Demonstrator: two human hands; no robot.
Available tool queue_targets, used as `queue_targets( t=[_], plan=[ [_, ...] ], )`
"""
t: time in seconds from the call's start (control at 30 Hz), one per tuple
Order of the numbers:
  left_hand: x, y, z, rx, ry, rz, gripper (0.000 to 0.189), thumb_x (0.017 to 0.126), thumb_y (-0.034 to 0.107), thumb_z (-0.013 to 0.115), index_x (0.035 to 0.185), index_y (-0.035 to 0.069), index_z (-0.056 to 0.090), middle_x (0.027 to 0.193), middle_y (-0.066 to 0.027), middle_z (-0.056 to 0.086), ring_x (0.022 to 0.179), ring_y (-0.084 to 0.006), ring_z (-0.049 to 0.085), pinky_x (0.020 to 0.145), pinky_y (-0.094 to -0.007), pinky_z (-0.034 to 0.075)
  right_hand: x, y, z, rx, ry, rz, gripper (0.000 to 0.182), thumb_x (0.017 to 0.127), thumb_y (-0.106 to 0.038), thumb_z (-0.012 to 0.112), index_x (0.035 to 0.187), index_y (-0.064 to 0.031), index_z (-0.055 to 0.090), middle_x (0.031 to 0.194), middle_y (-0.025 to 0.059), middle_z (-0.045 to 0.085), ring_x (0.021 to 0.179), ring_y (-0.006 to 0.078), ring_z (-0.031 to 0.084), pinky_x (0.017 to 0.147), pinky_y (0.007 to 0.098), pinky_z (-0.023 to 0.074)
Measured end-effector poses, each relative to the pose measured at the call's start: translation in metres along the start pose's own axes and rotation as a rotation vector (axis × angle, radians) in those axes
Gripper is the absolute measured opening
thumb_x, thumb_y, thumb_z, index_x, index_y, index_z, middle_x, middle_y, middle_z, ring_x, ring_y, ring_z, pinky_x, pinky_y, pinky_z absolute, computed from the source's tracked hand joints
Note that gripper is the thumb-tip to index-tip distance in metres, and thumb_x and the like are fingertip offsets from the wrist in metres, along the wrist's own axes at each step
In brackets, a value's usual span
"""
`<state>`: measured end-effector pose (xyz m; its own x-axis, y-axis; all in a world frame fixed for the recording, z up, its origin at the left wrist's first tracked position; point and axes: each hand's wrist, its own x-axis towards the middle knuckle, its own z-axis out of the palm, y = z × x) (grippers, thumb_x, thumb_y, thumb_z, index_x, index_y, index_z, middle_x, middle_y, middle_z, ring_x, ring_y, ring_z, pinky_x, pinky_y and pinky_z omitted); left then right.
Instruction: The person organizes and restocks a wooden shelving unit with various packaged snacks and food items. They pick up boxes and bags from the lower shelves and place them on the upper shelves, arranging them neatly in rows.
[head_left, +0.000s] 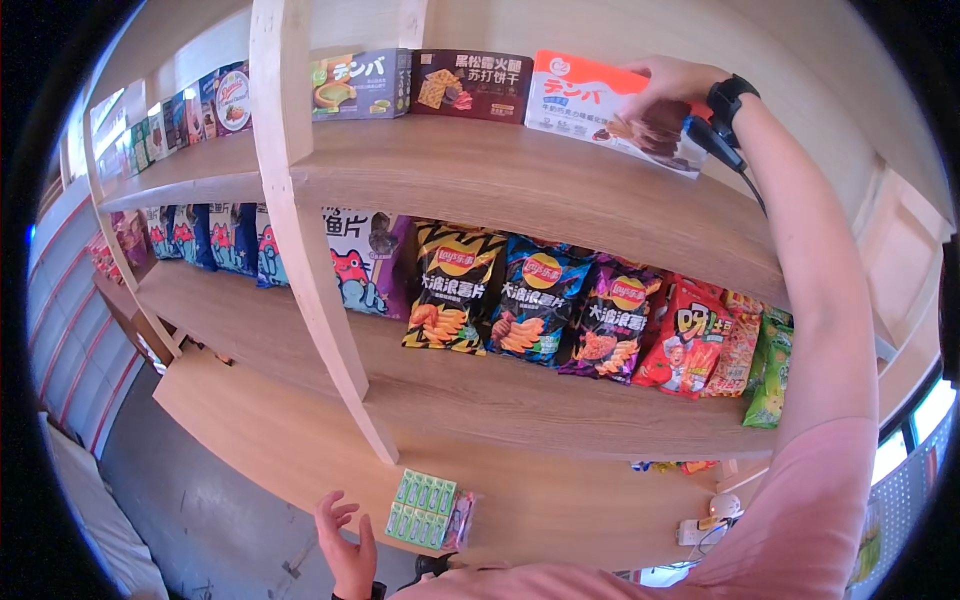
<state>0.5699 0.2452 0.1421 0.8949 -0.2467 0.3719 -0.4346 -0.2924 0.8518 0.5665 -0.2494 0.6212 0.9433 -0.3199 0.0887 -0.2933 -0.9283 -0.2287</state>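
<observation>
My right hand (664, 82), with a dark wristband, grips the upper right part of a red and white wafer biscuit box (566, 112) on the top shelf. The box stands upright, turned at an angle to its neighbours, and my fingers cover part of its front. Beside it are a dark brown cracker box (474, 86) and a grey-purple biscuit box (360, 86). Low in the view, my left hand (346, 544) is empty with fingers apart. To its right, a wrapped pack of small green boxes (421, 510) lies on the bottom wooden board, against a pinkish wrapped pack (461, 521).
Lay's chip bags (540, 300) and red snack bags (682, 337) line the middle shelf (525, 401). A wooden post (319, 262) divides the rack. Smaller boxes (180, 120) stand at the far left. A power strip with cables (699, 531) sits at lower right.
</observation>
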Motion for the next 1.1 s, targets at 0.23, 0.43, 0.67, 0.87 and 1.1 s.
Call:
queue_targets(
  t=[0.23,0.43,0.67,0.87,1.1],
  plan=[
    [0.002,-0.017,0.006,0.015,-0.019,0.039,0.051,0.08,-0.005,0.062,0.128,0.002,0.045,0.121,-0.0107,0.056,0.093,-0.0185,0.063,0.078,-0.0315,0.047,-0.013,0.003,-0.004,0.103,-0.005,-0.024,0.068,0.072,-0.034,0.081,0.127,-0.001,0.058,0.11,0.0076,0.066,0.099,0.0136,0.058,0.087,0.0285,0.0452],
    [0.007,-0.018,0.013,0.002,-0.047,0.045,0.05,0.081,-0.005,0.062,0.127,0.002,0.046,0.121,-0.0111,0.056,0.093,-0.0187,0.063,0.078,-0.0317,0.047,0.01,0.018,-0.003,-0.186,0.279,-0.056,0.076,0.075,-0.049,0.075,0.131,-0.0027,0.055,0.12,0.0122,0.061,0.11,0.0212,0.056,0.095,0.032,0.043],
    [0.008,-0.02,0.017,0.001,-0.057,0.043,0.05,0.08,-0.006,0.061,0.127,0.001,0.046,0.12,-0.0117,0.057,0.092,-0.0193,0.064,0.077,-0.0323,0.047,0.025,0.032,0.009,-0.567,0.541,-0.107,0.098,0.065,-0.074,0.07,0.135,-0.007,0.051,0.13,0.0219,0.053,0.123,0.0362,0.049,0.104,0.0408,0.0397],
    [0.008,-0.018,0.018,0.0,-0.06,0.037,0.052,0.08,-0.007,0.061,0.128,0.001,0.045,0.119,-0.0116,0.057,0.092,-0.0194,0.063,0.077,-0.032,0.047,0.006,0.024,-0.001,-0.458,0.449,-0.176,0.102,0.064,-0.07,0.074,0.137,-0.0048,0.048,0.136,0.0232,0.049,0.127,0.034,0.047,0.105,0.0406,0.0396],
    [0.006,-0.011,0.018,-0.049,-0.058,-0.014,0.052,0.08,-0.007,0.061,0.128,0.001,0.045,0.118,-0.0109,0.057,0.092,-0.0187,0.062,0.078,-0.0307,0.047,-0.059,0.003,-0.028,-0.382,0.352,0.268,0.1,0.067,-0.057,0.079,0.143,-0.0056,0.04,0.139,0.0201,0.049,0.126,0.0318,0.049,0.102,0.0388,0.0426]
  ],
)
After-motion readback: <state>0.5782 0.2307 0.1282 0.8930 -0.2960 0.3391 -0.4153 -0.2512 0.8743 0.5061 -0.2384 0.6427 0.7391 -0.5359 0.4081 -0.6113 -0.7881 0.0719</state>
